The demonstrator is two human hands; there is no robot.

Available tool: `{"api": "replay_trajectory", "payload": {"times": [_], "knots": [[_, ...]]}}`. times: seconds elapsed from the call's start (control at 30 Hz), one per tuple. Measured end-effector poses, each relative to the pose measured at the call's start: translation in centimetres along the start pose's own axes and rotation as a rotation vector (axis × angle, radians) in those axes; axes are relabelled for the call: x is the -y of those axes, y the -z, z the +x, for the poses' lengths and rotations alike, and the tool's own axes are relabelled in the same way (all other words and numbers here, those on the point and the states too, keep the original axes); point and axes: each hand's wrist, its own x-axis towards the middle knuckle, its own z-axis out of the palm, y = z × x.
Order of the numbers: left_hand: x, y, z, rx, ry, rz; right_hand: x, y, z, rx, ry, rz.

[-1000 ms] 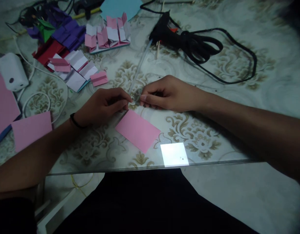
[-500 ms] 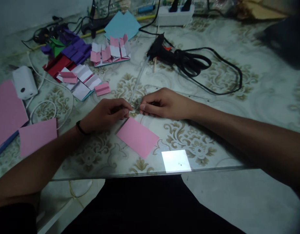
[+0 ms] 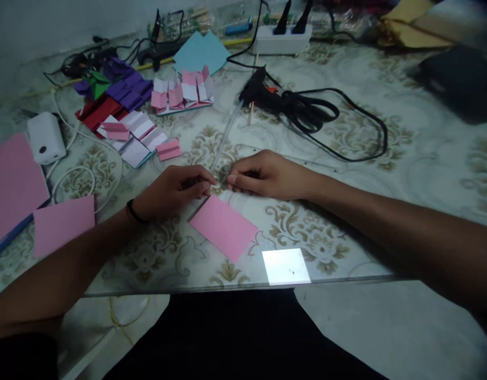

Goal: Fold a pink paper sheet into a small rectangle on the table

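Resting half-curled, left hand point(image 3: 180, 189) and right hand point(image 3: 261, 175) nearly meet; cannot tell if either pinches anything. Pink card point(image 3: 225, 228) just bodyward of left hand, contact unclear: likely light, thin, easily creased, best held by opposite edges. Glue gun point(image 3: 254, 88) beyond right hand, well apart.

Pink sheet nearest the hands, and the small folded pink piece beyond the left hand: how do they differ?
The pink sheet looks unfolded, while the folded pink piece shows creases. The pink sheet is clearly larger than the folded pink piece. The pink sheet lies on the near side of the left hand; the folded pink piece lies on its far side. Both are pink and rest on the patterned tabletop.
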Motion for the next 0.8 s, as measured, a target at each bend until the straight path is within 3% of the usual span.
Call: {"api": "replay_trajectory", "payload": {"times": [0.8], "knots": [[-0.14, 0.03, -0.01, -0.008, -0.006, 0.002, 0.06, 0.05, 0.02, 0.002, 0.002, -0.024]]}}
